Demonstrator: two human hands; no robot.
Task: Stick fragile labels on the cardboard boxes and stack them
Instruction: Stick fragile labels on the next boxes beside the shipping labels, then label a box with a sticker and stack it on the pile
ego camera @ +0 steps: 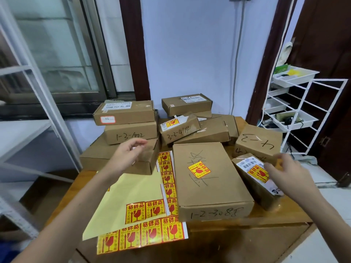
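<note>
The head view looks down on a wooden table (247,230) crowded with brown cardboard boxes. The left hand (129,153) hangs over the lowest box of a 3-high stack (125,137) at the left; its fingers are loosely curled and blurred, and whether they pinch anything I cannot tell. The right hand (284,173) hovers at the right over a small tilted box (260,181), fingers relaxed and slightly bent, holding nothing that shows; whether it touches the box is unclear. That small box carries a white shipping label and a red-and-yellow fragile label (258,173) on its top face.

Between the hands lies a large flat box (210,179) marked 1-2-3085 on its near side, with 1 fragile label (199,169) stuck near the middle of its lid over handwritten strokes. Left of it a yellow backing sheet (133,194) rests on the table, with a column of unpeeled labels along its right edge and 2 labels near its lower part. A strip of labels (141,236) lies at the near edge, partly under the sheet.

Behind, a box marked 3-3-4114 (178,130) bears a fragile label and leans on its neighbours. A box with large handwritten marks (258,142) sits at the far right. A white wire rack (300,114) with trays stands beside the table.
</note>
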